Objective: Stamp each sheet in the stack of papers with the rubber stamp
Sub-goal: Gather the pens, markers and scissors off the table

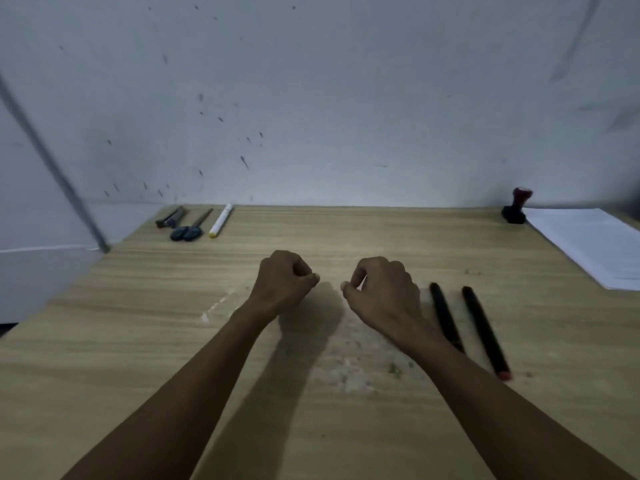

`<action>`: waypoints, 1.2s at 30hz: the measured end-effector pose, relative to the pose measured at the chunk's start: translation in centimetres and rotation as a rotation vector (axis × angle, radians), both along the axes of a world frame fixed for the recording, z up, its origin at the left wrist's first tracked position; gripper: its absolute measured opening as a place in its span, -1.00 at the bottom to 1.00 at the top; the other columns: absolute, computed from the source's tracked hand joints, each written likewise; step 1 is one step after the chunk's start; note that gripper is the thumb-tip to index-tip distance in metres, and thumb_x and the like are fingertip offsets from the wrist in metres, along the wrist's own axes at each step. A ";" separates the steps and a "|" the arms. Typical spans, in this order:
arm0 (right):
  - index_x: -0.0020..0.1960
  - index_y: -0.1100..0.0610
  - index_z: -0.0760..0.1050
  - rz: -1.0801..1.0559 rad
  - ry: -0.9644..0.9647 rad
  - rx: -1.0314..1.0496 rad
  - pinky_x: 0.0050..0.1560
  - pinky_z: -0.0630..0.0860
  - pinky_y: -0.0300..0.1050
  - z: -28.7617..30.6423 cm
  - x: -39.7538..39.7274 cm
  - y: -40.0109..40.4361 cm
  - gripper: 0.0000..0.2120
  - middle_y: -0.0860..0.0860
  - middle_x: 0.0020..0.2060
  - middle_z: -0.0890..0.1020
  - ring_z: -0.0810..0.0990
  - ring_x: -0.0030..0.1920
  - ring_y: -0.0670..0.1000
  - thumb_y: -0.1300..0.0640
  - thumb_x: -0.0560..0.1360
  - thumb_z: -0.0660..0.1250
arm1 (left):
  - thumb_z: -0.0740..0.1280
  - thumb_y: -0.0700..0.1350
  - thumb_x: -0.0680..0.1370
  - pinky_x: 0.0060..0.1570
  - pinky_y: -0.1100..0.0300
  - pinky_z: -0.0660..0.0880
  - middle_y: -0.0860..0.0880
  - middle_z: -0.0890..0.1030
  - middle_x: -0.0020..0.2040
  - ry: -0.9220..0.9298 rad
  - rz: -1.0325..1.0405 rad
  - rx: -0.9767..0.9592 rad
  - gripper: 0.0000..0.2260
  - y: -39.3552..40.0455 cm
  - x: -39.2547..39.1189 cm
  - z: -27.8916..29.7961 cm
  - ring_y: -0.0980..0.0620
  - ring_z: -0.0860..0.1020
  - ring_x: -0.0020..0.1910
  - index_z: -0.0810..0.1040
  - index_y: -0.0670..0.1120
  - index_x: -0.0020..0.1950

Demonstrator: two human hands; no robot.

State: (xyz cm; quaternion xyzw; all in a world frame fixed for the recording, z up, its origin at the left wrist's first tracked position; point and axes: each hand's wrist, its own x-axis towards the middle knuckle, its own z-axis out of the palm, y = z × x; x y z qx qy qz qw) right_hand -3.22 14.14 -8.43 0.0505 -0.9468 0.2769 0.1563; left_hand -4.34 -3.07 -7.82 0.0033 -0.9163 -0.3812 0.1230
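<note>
I judge my right hand (pixel 382 289) nearer than my left hand (pixel 284 282), both curled and holding nothing, since the rubber stamp (pixel 516 207) stands upright far right, touching the stack of papers (pixel 588 244)

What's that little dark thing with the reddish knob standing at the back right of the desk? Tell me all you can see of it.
It looks like the rubber stamp with a dark red knob and black base. It stands upright at the far right of the light wooden desk, close to the wall, right beside the far corner of the stack of white papers; whether they touch is unclear. Neither hand touches it. The picture is blurry, so finer detail is unreadable.
</note>
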 end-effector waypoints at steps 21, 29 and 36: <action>-0.14 0.03 0.54 0.279 -0.108 -0.045 -0.25 0.35 -0.11 -1.8 -14.6 -22.2 -0.91 -0.07 -0.23 0.48 0.47 -0.19 0.03 0.03 0.41 0.38 | 0.33 -0.17 0.51 -0.07 0.10 0.47 -0.16 0.66 -0.05 0.067 0.407 -0.242 -0.86 -22.7 -12.3 -0.4 -0.13 0.59 0.01 0.66 -0.20 -0.11; -0.03 0.04 0.43 0.229 -0.149 -0.055 -0.15 0.30 -0.04 -1.4 -21.2 -29.0 -0.88 0.05 -0.05 0.50 0.54 0.03 0.18 0.02 0.50 0.28 | 0.33 0.02 0.52 -0.06 0.05 0.48 -0.11 0.59 0.13 -0.061 0.426 -0.362 -0.74 -24.8 -16.3 -1.6 -0.13 0.52 0.15 0.59 -0.09 0.12; -0.02 0.11 0.49 0.190 -0.241 -0.012 -0.24 0.34 -0.13 -0.1 -23.3 -31.1 -0.80 0.07 0.01 0.56 0.57 -0.03 0.15 0.12 0.38 0.40 | 0.40 0.03 0.43 0.00 -0.05 0.53 -0.16 0.57 0.11 -0.162 0.491 -0.360 -0.69 -24.6 -17.5 -1.6 -0.20 0.45 0.17 0.57 -0.17 0.03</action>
